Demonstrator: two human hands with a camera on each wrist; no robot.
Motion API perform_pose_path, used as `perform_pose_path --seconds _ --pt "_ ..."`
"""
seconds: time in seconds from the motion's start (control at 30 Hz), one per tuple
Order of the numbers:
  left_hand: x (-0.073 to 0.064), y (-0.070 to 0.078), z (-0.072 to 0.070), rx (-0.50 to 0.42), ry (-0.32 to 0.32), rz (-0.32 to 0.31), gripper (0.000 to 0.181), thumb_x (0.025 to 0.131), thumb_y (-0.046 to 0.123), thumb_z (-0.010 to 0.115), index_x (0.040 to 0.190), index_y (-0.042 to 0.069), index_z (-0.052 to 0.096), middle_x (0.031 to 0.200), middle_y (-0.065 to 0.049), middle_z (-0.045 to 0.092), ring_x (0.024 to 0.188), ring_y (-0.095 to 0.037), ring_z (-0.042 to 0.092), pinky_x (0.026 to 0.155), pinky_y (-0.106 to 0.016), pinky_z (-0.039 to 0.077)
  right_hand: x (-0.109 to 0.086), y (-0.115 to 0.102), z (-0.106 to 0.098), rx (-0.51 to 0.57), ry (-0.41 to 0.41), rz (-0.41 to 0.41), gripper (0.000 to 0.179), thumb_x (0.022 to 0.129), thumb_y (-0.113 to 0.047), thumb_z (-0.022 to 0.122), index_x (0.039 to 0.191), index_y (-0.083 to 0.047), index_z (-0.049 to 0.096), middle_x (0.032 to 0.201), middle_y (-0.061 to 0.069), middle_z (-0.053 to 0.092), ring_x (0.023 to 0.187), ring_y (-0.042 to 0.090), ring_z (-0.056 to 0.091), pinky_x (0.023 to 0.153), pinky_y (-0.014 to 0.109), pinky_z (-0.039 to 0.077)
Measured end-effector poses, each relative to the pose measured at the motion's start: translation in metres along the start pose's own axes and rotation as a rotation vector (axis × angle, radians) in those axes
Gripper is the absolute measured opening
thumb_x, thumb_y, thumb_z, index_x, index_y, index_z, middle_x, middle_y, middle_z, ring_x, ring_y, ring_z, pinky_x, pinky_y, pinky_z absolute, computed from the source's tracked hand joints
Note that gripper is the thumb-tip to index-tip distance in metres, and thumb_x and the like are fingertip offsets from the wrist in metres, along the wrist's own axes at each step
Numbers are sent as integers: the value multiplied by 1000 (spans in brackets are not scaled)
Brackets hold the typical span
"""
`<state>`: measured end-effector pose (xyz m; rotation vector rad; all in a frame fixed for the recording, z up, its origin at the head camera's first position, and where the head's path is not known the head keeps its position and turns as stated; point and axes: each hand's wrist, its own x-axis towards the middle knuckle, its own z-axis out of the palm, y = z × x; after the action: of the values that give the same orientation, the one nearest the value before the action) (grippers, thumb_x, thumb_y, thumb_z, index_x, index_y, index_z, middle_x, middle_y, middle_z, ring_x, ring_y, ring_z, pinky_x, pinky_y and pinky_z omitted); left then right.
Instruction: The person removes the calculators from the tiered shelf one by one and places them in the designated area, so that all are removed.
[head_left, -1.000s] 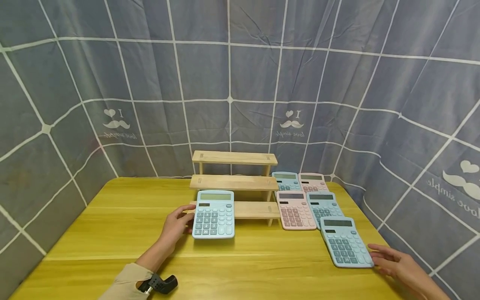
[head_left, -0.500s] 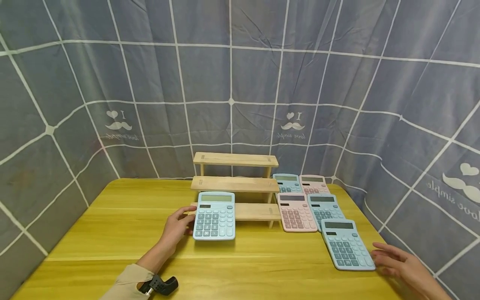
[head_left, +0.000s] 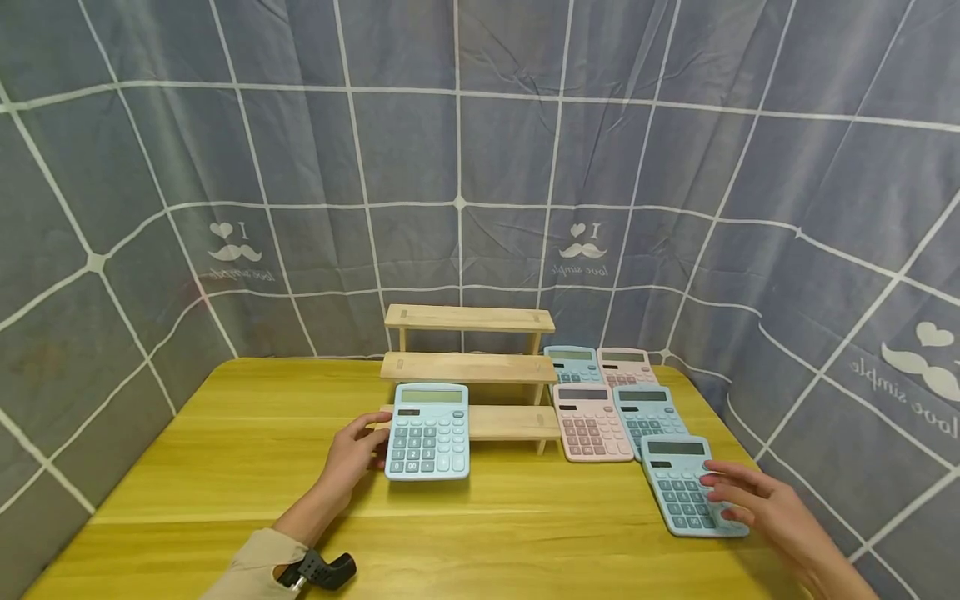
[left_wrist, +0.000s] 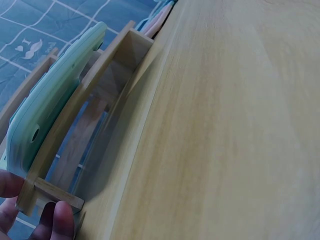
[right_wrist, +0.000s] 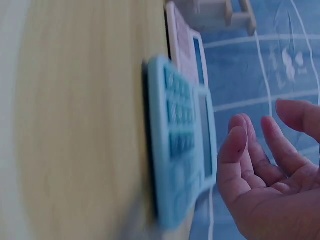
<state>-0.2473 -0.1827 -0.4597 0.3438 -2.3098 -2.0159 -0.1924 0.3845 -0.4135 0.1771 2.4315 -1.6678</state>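
Observation:
A light blue calculator (head_left: pixel 429 400) leans on the lowest tier of a three-step wooden stand (head_left: pixel 468 317). At that tier's left end is my left hand (head_left: pixel 351 458). In the left wrist view its fingertips (left_wrist: pixel 61 216) hold the board's end from both sides, close below the calculator's side (left_wrist: pixel 52 100). My right hand (head_left: pixel 776 512) is over the right edge of another blue calculator (head_left: pixel 678 493) lying on the table, hiding some of its keys. The right wrist view has this hand's fingers (right_wrist: pixel 232 147) loosely bent, with nothing between them and the thumb, beside the calculator (right_wrist: pixel 175 150).
Right of the stand lie more calculators on the yellow wood-grain table (head_left: pixel 247 467): a pink one (head_left: pixel 592 425), a blue one (head_left: pixel 647 404), and behind them a blue one (head_left: pixel 572 358) and a pink one (head_left: pixel 626 365). A grey gridded curtain (head_left: pixel 405 150) surrounds the table.
My right hand has moved left from beside the nearest blue calculator to over its right edge. My left hand and the calculator on the stand have stayed put.

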Motion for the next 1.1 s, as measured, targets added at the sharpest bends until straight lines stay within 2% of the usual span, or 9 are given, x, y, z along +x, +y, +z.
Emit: perform_pose_path --seconds 0.23,0.47,0.77,1.1 --pt "1 1 -2 -4 12 6 35 100 16 57 134 10 62 106 -13 67 85 -19 62 64 -28 55 11 -25 34 68 -92 -104 46 102 -27 60 144 -9 53 122 -2 67 105 21 64 87 38 55" --pt "2 -2 -1 4 8 7 35 99 17 59 133 10 63 106 -13 67 84 -19 62 64 -28 55 17 -42 76 126 -111 -86 55 100 -27 62 148 -5 47 123 4 67 102 20 64 86 39 55" --pt "2 -4 2 -8 9 14 35 99 17 59 133 10 63 104 -12 67 83 -19 62 63 -28 55 20 -60 112 185 -113 -124 55 98 -21 65 147 -4 47 123 10 66 96 21 66 81 38 56" --pt "0 -2 2 20 19 16 35 100 17 58 134 11 63 106 -12 66 86 -19 62 66 -28 55 26 -80 143 283 -229 -191 51 98 -14 64 145 -3 48 125 13 63 96 18 66 75 31 55"
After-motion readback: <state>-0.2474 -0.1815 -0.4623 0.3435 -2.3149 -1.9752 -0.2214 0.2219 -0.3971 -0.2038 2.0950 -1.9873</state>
